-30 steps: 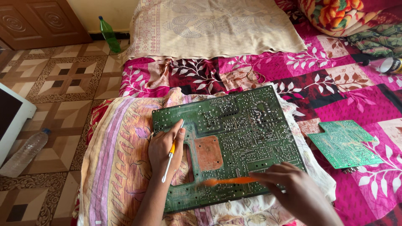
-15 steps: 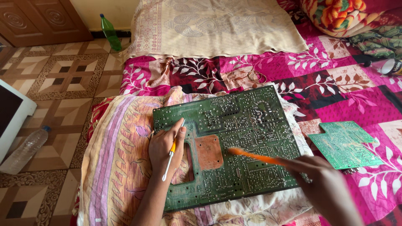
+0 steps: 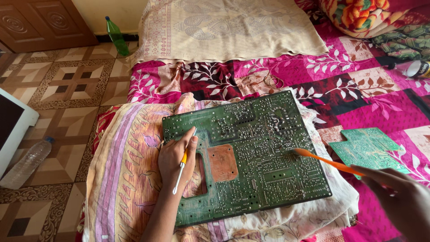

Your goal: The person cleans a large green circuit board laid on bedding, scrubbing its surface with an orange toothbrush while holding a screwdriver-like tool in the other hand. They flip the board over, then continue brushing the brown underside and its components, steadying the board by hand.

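A large green circuit board (image 3: 251, 152) is lying solder side up on a striped, folded cloth (image 3: 125, 179) that is resting on a bed covered with a pink floral bedspread (image 3: 358, 98). The left hand (image 3: 176, 157) is lying flat on the board's left edge, pressing it down, with its fingers closed around a small screwdriver (image 3: 181, 168) that has a yellow handle and is pointing back toward the wrist. The right hand (image 3: 401, 199) is sitting at the lower right, off the board, with its fingers pinched around the end of an orange toothbrush (image 3: 329, 162); the brush head is touching the board's right half among the solder points. A rust-brown square patch (image 3: 222, 162) is showing near the board's middle, just beside a rectangular cut-out. A smaller green circuit board (image 3: 367, 148) is lying on the bedspread just to the right of the large one. A cream patterned cloth (image 3: 224, 27) is spreading over the head of the bed. On the tiled floor (image 3: 67, 85), a green bottle (image 3: 115, 35) is standing near the wall and a clear plastic bottle (image 3: 27, 163) is lying beside a white-framed screen (image 3: 13, 125).
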